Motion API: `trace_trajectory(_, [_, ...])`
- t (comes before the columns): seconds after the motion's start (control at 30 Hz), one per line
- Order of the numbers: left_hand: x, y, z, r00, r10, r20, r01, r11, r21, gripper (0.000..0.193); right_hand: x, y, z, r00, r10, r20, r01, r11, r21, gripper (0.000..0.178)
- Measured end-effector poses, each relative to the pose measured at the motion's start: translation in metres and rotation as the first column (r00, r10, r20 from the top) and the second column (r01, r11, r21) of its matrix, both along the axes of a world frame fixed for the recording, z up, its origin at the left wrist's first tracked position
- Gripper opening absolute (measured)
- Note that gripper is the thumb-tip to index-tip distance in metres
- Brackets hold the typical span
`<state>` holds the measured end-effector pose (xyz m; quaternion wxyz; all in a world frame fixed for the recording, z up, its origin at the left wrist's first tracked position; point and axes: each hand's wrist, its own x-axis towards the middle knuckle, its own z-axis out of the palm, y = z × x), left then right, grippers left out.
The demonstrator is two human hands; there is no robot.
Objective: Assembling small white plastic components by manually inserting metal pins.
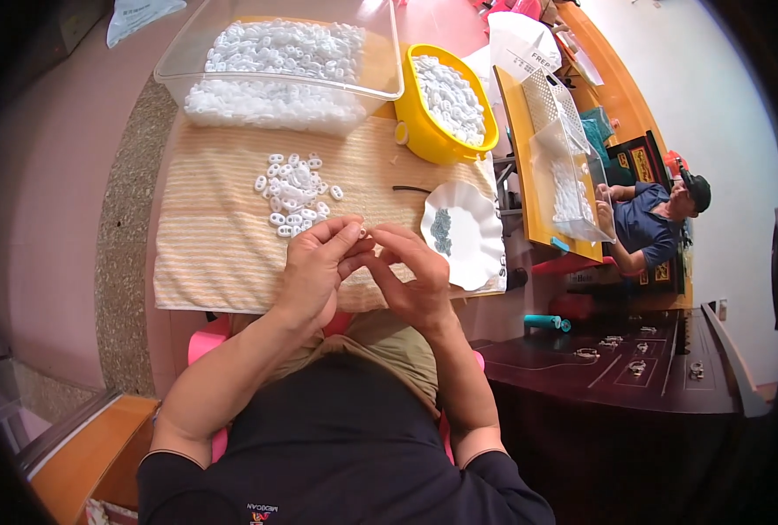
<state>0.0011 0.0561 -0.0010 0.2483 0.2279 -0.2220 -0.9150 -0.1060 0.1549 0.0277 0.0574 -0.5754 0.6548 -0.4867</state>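
My left hand and my right hand meet above the near part of a striped towel. The thumb and forefinger of the left pinch a small white plastic piece, mostly hidden by fingers. My right fingertips are closed together against it; whatever they grip is too small to make out. Just beyond lies a loose pile of white oval plastic pieces with two holes. To the right of my right hand, a white plate with a wavy rim holds a heap of small grey-green parts.
A clear plastic bin and a yellow tub, both full of white pieces, stand at the far side of the towel. A thin black rod lies near the plate. At right, a person works at another table.
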Motion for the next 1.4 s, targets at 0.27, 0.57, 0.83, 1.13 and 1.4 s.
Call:
trace_trajectory(0.27, [0.001,0.001,-0.003,1.000,-0.031,-0.002,0.031,0.999,-0.013,0.017,-0.071,0.054,0.003,0.948,-0.313,-0.061,0.318,0.912,0.261,0.018])
trace_trajectory(0.57, [-0.002,0.004,-0.002,0.999,-0.036,0.019,0.037,0.998,-0.046,0.017,-0.117,0.067,-0.007,0.892,-0.290,-0.346,0.426,0.796,0.430,0.014])
trace_trajectory(0.83, [-0.001,0.003,-0.003,0.998,-0.064,0.029,0.065,0.997,-0.044,0.016,-0.116,0.055,-0.001,0.905,-0.227,-0.360,0.396,0.762,0.513,0.019])
trace_trajectory(1.13, [-0.001,0.004,-0.003,0.996,-0.082,0.033,0.083,0.996,-0.039,0.015,-0.120,0.052,-0.001,0.900,-0.203,-0.387,0.398,0.746,0.534,0.016])
trace_trajectory(1.4, [-0.001,0.004,-0.003,0.995,-0.094,0.033,0.095,0.995,-0.039,0.015,-0.121,0.057,-0.003,0.912,-0.246,-0.328,0.396,0.735,0.550,0.012])
